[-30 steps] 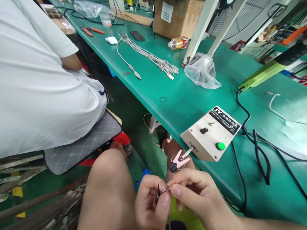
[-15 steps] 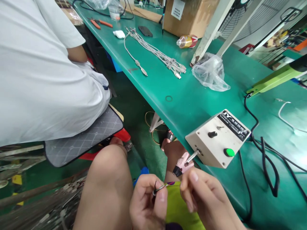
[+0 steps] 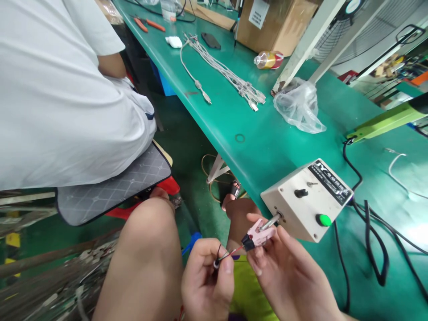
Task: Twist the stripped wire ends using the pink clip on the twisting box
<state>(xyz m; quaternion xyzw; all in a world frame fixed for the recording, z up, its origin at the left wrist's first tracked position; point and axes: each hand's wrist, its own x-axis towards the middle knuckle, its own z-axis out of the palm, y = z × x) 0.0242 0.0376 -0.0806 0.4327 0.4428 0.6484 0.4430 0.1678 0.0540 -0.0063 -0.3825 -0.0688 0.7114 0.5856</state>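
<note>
My left hand point(image 3: 209, 276) is closed in a pinch on a thin cable end point(image 3: 216, 264), from which fine red, black and pale wires come out. The wires reach across to the black tip of a small pink clip point(image 3: 257, 234). That clip sits on a metal shaft point(image 3: 271, 221) sticking out of a beige box point(image 3: 306, 200) with a black knob and a green button. Around the clip curl the fingers and thumb of my right hand point(image 3: 287, 267), pressing at its sides; part of the contact is hidden.
Grey USB cables point(image 3: 230, 78) lie on the green table point(image 3: 214, 120), beyond them a phone point(image 3: 211, 40) and orange-handled pliers point(image 3: 147, 24). A plastic bag point(image 3: 299, 107), bottle point(image 3: 268, 59) and cardboard box point(image 3: 274, 26) stand farther back. A person in a white shirt point(image 3: 76, 107) sits at left.
My right hand has moved from beside the wires up to the pink clip, fingers now around it. The wires in my left hand now extend to the clip's tip. The view shifted slightly.
</note>
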